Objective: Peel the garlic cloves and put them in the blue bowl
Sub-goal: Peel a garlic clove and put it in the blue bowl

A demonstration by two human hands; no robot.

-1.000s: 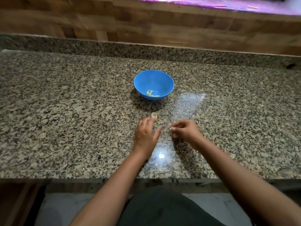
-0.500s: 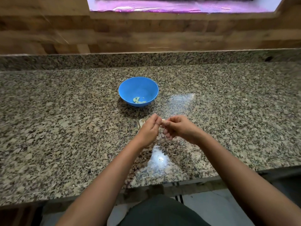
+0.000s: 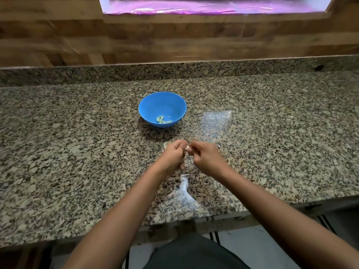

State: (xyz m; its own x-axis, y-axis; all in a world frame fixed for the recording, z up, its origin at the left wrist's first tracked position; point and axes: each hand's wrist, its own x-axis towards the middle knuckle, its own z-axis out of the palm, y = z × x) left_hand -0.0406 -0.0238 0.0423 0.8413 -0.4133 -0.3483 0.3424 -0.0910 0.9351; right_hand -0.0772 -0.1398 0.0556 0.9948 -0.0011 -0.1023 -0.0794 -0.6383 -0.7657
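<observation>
Blue bowl point(image 3: 147, 105) sat close ahead for easy dropping while your left hand point(image 3: 173, 154) and right hand point(image 3: 206, 156) pinched one garlic clove point(image 3: 188, 149) in curled fingers point(image 3: 177, 145).

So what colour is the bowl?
The bowl is bright blue, clearest in the head view.

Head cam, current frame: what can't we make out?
- Clove: head view; only a pale tip shows between the left hand and right hand. Their fingers hide the rest, so the peel state is unknown.
- Pale scrap on the counter: head view; mostly hidden behind the left hand, so it can't be identified.
- Pieces in the bowl: head view; too small to count.
</observation>
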